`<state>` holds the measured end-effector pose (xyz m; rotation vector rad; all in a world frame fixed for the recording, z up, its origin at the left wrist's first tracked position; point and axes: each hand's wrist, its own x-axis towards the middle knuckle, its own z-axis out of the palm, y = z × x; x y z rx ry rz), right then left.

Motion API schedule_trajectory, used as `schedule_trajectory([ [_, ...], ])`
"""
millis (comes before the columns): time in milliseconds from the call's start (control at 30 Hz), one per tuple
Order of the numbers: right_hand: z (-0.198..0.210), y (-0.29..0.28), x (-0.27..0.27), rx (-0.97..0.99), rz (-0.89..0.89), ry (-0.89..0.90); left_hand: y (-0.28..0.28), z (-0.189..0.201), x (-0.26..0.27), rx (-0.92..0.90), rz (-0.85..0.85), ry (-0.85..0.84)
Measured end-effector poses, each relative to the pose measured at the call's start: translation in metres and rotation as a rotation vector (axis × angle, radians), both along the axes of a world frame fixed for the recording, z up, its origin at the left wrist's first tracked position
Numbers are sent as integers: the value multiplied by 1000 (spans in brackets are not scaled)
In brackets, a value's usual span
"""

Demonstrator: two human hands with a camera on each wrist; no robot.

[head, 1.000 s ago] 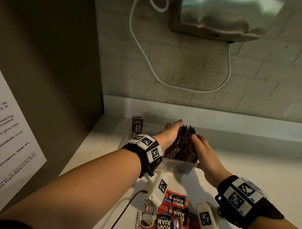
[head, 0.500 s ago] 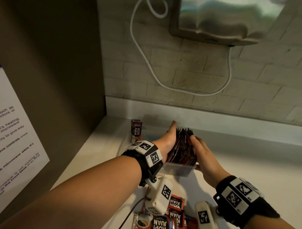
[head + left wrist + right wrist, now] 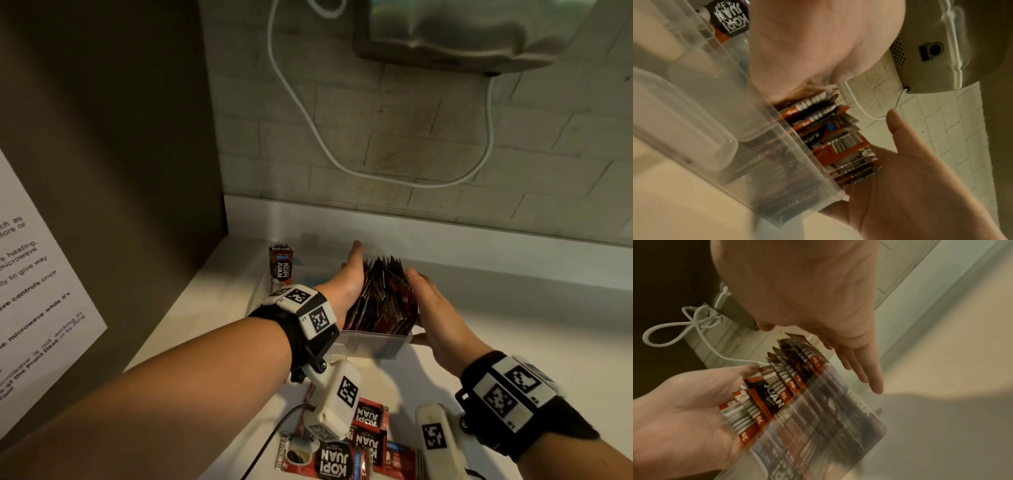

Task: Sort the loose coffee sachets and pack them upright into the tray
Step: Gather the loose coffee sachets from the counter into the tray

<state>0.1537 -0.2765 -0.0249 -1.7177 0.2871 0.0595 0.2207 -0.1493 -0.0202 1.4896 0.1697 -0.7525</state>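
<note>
Right now the person is leaning over a pale worktop (image 3: 513, 342) tucked into a corner, with both hands around a clear plastic tray (image 3: 376, 346) that is sitting on it. A thick row of red and black coffee sachets (image 3: 383, 294) is standing upright in the tray, their tops sticking up above its rim. The left hand (image 3: 349, 277) is lying flat against the left face of the row, its fingers (image 3: 356, 248) straight and pointing toward the back wall, gripping nothing. The right hand (image 3: 431, 315) is pressing against the right face of the row, fingers relaxed and nearly straight, the thumb low by the tray's near right corner; from the left wrist view its palm (image 3: 910, 186) is touching the sachet edges and the tray's corner. So the row is sitting squeezed between two open palms. One more sachet (image 3: 281, 263) is standing upright on its own to the left of the tray, behind the left wrist; whether it is in another compartment or on the worktop I cannot tell. Nearer the person, loose sachets (image 3: 346, 452) are lying flat on the worktop, overlapping one another, partly hidden under the wrist cameras. A white cable (image 3: 308, 130) is looping down the brick wall from a pale appliance (image 3: 462, 31) mounted above, and a printed notice (image 3: 30, 274) is hanging on the dark panel at the left.
</note>
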Motion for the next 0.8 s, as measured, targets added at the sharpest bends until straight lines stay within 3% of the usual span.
schedule_trajectory([
  [333,0,-7,1,-29,-46,16,4,-4,3,-29,6,50],
  [567,9,-13,-8,-121,-137,-46,5,3,-7,46,69,28],
  [700,28,-18,-21,-251,-192,-96,18,24,-28,155,165,-162],
  [800,42,-17,-37,-371,-150,-206,37,30,-44,261,169,-423],
])
